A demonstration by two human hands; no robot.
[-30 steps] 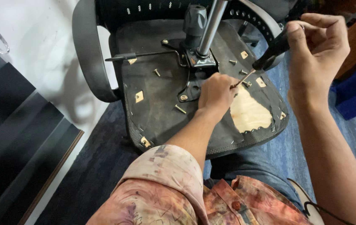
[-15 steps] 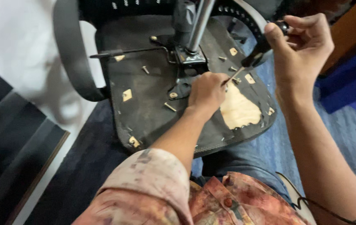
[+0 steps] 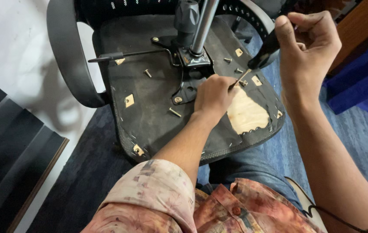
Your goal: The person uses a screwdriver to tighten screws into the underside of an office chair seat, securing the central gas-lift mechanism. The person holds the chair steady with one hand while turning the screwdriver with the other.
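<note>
Two hands work on an upturned chair seat (image 3: 149, 116). The left hand (image 3: 212, 96) pinches a thin tool (image 3: 241, 79) near the seat's right edge. The right hand (image 3: 309, 47) is clamped on a black handle (image 3: 266, 51) above it.

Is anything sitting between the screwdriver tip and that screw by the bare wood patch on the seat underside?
Nothing visible does. The left hand steadies the screwdriver shaft near its tip, right beside the screw. The right hand grips the black handle above. The chair's metal column stands off to the side.

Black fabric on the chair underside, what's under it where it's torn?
Pale bare wood shows beneath the torn black fabric, beside the left hand. Elsewhere the fabric hides it.
</note>
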